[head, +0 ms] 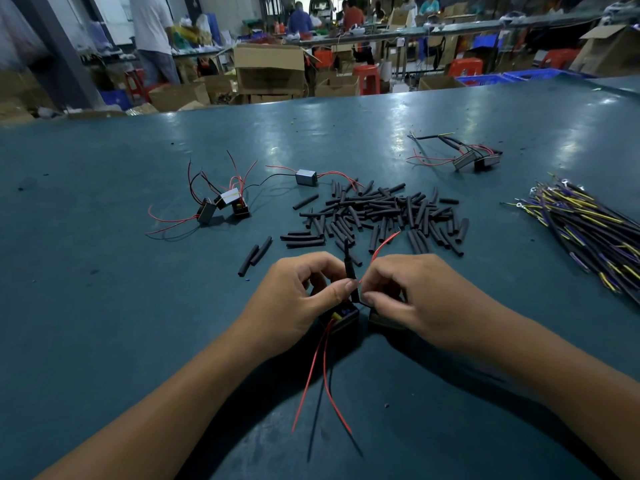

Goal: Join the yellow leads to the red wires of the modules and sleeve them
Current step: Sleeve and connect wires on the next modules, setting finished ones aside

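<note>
While my left hand (pixel 298 299) pinches a black sleeve (pixel 349 268) upright between thumb and fingers, my right hand (pixel 412 299) pinches a thin red wire (pixel 381 249) that arcs up toward the pile of sleeves (pixel 377 216). Both hands meet just above a black module (pixel 341 318) on the blue table (pixel 104 306), its red wires trailing toward me. Yellow leads (pixel 585 226) lie bundled far right.
</note>
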A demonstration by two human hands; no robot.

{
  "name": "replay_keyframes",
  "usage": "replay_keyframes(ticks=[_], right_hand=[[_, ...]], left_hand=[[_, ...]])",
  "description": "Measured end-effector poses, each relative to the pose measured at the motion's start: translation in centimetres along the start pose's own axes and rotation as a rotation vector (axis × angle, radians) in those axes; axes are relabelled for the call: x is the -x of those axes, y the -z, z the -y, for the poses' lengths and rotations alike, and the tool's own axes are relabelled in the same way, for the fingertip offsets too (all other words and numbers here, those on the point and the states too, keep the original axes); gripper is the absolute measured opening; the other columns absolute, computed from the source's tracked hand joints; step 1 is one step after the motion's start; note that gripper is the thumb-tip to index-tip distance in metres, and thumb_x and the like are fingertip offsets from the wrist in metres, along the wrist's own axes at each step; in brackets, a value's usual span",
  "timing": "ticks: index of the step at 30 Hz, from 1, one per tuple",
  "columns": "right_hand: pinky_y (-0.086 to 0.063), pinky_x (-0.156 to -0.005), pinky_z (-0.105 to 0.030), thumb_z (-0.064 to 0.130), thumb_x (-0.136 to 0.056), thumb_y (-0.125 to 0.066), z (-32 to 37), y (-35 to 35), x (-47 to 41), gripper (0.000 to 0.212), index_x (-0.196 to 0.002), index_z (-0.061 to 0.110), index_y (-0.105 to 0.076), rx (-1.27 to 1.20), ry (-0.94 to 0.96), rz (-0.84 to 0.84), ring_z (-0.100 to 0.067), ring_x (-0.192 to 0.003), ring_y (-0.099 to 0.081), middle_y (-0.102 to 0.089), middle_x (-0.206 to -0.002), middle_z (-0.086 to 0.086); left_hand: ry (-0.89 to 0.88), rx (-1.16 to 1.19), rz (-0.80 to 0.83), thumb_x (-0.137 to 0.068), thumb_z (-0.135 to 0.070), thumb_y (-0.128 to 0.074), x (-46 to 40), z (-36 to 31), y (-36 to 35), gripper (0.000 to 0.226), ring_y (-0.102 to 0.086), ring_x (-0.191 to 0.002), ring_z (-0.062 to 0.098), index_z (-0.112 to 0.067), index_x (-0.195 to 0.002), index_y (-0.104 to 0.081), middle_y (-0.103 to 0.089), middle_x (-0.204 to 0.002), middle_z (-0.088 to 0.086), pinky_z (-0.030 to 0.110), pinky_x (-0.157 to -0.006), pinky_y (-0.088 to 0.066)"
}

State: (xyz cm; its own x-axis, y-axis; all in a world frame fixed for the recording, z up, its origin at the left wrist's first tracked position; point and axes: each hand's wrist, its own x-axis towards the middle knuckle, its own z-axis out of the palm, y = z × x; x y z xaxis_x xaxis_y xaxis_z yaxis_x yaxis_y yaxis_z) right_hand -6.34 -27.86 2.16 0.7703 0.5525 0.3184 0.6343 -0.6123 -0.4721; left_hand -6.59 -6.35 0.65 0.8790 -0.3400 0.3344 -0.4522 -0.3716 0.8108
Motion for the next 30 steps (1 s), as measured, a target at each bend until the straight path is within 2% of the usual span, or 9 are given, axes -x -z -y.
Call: replay_keyframes(ticks=[3,5,7,11,15,19,23,26,30], right_hand=[[-0.039,-0.061,-0.007,0.021,-0.091,-0.069,-1.3,1.8,-0.3,0.009,-0.084,0.026,-0.067,-0.097,-0.117,-0.163,0.003,-0.066,-0.058,-0.064,-0.070,0.019],[-0.039,-0.060,-0.006,0.022,-0.091,-0.068,-2.7,2.8,-0.5,0.013,-0.079,0.026,-0.065,-0.055,-0.221,-0.265,0.005,-0.064,-0.057,-0.063,-0.066,0.017],[-0.038,-0.058,-0.008,0.023,-0.091,-0.067,-4.0,2.8,-0.7,0.014,-0.078,0.025,-0.063,0.054,-0.336,-0.225,0.004,-0.064,-0.057,-0.062,-0.066,0.014],[-0.041,-0.061,-0.027,0.033,-0.092,-0.066,-5.3,2.1,-0.8,0.020,-0.075,0.024,-0.059,0.178,-0.471,-0.141,-0.005,-0.069,-0.056,-0.063,-0.070,0.009],[-0.054,-0.065,-0.038,0.056,-0.085,-0.068,-5.2,2.1,-1.0,0.040,-0.074,0.017,-0.061,0.264,-0.583,-0.043,-0.021,-0.070,-0.061,-0.064,-0.067,-0.001],[-0.050,-0.062,-0.036,0.038,-0.092,-0.064,-5.4,1.7,-1.1,0.037,-0.076,0.004,-0.064,0.283,-0.563,-0.014,-0.023,-0.069,-0.062,-0.067,-0.070,-0.010],[-0.037,-0.051,-0.027,0.035,-0.094,-0.061,-5.8,2.8,-1.1,0.029,-0.076,0.012,-0.064,0.124,-0.598,-0.141,-0.009,-0.061,-0.056,-0.064,-0.064,0.000],[-0.040,-0.054,-0.027,0.034,-0.094,-0.064,-5.8,3.5,-1.0,0.022,-0.077,0.019,-0.062,-0.046,-0.543,-0.255,-0.003,-0.051,-0.056,-0.068,-0.060,0.006],[-0.039,-0.055,-0.024,0.022,-0.095,-0.064,-5.4,3.4,-1.1,0.010,-0.103,0.022,-0.058,-0.205,-0.450,-0.328,-0.001,-0.047,-0.053,-0.070,-0.065,0.004]], left_hand=[[-0.024,-0.020,0.017,-0.093,-0.038,-0.069,0.2,-0.4,0.1,0.015,-0.054,-0.063,-0.002,-0.024,-0.087,-0.071,-0.067,-0.075,-0.016,0.009,-0.062,-0.039],[-0.048,0.056,-0.062,-0.099,-0.046,-0.049,0.1,-0.6,0.2,0.033,-0.056,-0.070,0.000,-0.024,-0.092,-0.072,-0.069,-0.083,-0.013,0.011,-0.066,-0.040],[-0.013,0.176,-0.187,-0.106,-0.044,-0.035,-0.4,-0.7,0.2,0.045,-0.057,-0.073,0.007,-0.021,-0.097,-0.073,-0.072,-0.089,-0.004,0.020,-0.065,-0.042],[0.071,0.103,-0.127,-0.100,-0.018,-0.059,-0.9,-0.2,-0.2,0.013,-0.062,-0.076,0.011,-0.019,-0.099,-0.071,-0.073,-0.090,-0.003,0.020,-0.069,-0.050],[0.179,0.089,-0.040,-0.095,-0.018,-0.067,-2.0,-0.3,-0.3,0.009,-0.069,-0.088,0.016,-0.020,-0.098,-0.075,-0.076,-0.093,-0.001,0.020,-0.078,-0.054],[0.314,0.198,0.079,-0.098,-0.028,-0.063,-4.2,-1.7,-0.6,0.019,-0.056,-0.068,0.001,-0.016,-0.101,-0.076,-0.078,-0.090,-0.001,0.009,-0.059,-0.041],[0.361,0.296,0.199,-0.100,-0.032,-0.058,-4.5,-1.8,-1.5,0.025,-0.050,-0.068,0.013,-0.015,-0.103,-0.076,-0.078,-0.096,0.000,0.024,-0.064,-0.039],[0.342,0.366,0.212,-0.097,-0.030,-0.062,-4.2,-1.2,-1.8,0.019,-0.055,-0.077,0.016,-0.018,-0.098,-0.077,-0.075,-0.088,-0.002,0.031,-0.073,-0.041],[0.310,0.480,0.198,-0.088,-0.038,-0.064,-4.3,-1.0,-1.8,0.022,-0.042,-0.078,0.023,-0.021,-0.094,-0.076,-0.063,-0.077,-0.006,0.020,-0.063,-0.037]])
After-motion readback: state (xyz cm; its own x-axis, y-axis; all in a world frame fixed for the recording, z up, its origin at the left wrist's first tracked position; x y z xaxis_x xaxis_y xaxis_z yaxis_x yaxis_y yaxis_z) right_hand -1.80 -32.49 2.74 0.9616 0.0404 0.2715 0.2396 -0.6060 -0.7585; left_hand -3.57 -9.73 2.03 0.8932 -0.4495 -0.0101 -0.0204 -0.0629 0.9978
